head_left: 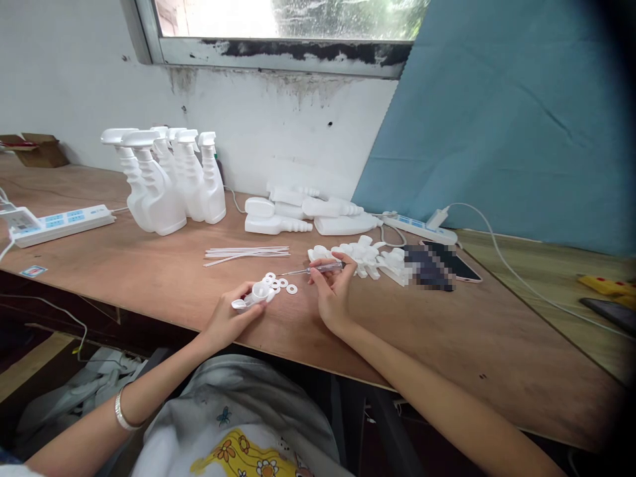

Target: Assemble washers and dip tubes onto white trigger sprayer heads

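My left hand [233, 311] is closed round a white spray trigger head [259, 291], its round collar facing up. In my right hand [334, 291] is a screwdriver [325, 267] with a clear handle, its thin metal shaft pointing left. The tip reaches over several white ring washers [291, 289] lying on the table beside the spray head; whether it touches one I cannot tell. Just behind my right hand lies a pile of white spray heads [365, 252]. Thin white tubes [246, 252] rest in a bundle farther back.
Several white spray bottles [166, 192] with heads on stand at the back left. Bottles without heads [278, 224] lie against the wall. Power strips [64, 224] sit at left and back right, with a phone [454, 262] and a trailing cable [521, 285] on the right.
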`<state>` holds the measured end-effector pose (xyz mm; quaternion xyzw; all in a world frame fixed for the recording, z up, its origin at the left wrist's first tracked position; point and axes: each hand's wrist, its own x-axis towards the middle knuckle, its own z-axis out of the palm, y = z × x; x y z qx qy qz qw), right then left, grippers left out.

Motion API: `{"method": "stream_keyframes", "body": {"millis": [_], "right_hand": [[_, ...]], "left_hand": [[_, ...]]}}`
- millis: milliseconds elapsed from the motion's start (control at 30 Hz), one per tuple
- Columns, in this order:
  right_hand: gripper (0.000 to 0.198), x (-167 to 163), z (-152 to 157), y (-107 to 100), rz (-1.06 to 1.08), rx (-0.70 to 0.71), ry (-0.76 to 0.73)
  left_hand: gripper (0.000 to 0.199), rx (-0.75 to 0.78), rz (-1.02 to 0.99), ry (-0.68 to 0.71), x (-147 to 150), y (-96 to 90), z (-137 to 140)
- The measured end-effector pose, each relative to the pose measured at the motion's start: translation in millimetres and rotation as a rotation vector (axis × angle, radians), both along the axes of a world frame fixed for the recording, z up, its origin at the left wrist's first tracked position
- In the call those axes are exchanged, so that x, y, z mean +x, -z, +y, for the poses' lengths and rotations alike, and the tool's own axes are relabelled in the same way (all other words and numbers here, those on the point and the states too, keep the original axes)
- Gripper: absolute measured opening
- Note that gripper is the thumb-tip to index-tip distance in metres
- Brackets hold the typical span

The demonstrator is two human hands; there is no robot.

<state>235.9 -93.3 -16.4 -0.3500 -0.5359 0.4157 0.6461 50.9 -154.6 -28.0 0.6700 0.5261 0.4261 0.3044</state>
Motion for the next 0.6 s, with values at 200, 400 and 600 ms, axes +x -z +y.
{"method": "stream_keyframes", "body": {"millis": [200,400,600], "right_hand": [[0.027,2.4,7.8,2.2,0.035,-0.179,-0.07],[0.023,0.3,8.4,4.2,-0.09,-0.354,-0.216],[0.026,-3.2,10.5,8.6,-0.09,-0.45,-0.305]], "left_hand": [[0.034,0.001,-0.214,-0.18,-2.8,9.2,8.9],[0.029,0.002,-0.269,-0.244,-1.3,4.7,11.6],[0.029,0.137,-0.146,-0.134,17.4,-35.5,56.2]]}}
